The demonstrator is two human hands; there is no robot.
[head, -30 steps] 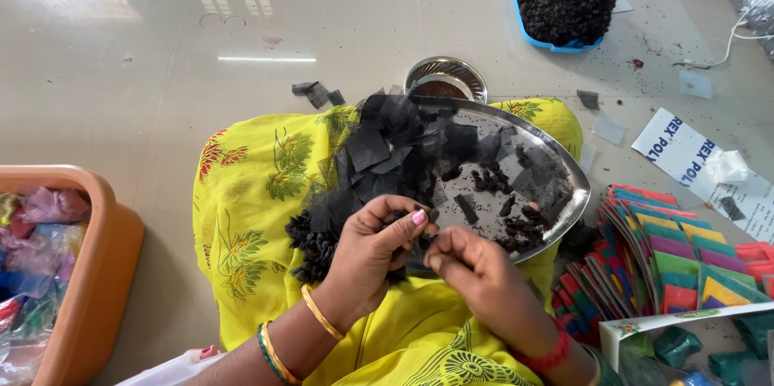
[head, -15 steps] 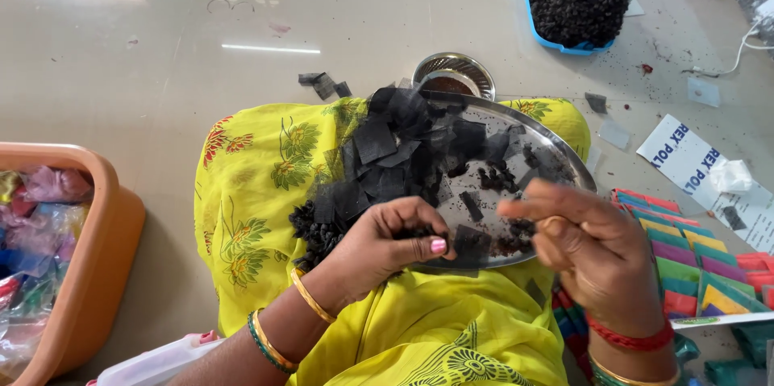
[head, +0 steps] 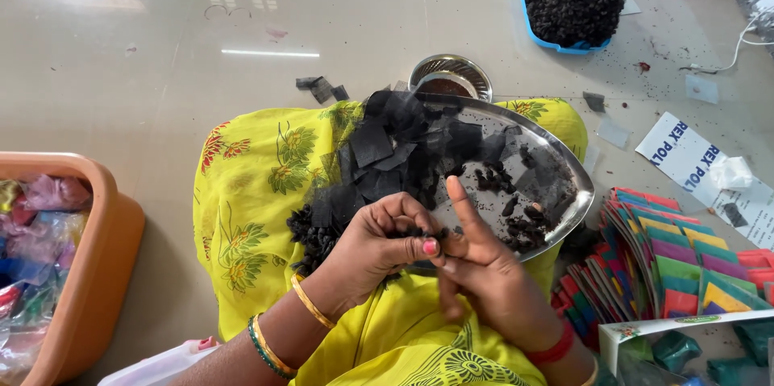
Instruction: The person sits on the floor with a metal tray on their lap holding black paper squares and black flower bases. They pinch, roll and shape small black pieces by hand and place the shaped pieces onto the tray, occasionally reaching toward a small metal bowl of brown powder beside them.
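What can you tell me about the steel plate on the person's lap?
The steel plate is round, shiny and shallow, resting tilted on the lap over yellow floral cloth. Black net squares pile across its left half; small dark pieces scatter on the right. Left hand and right hand meet at its near rim.

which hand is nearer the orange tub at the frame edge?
Left. The left hand sits over the lap beside the steel tray, on the orange tub side. The right hand touches it from the far side, toward the coloured packets.
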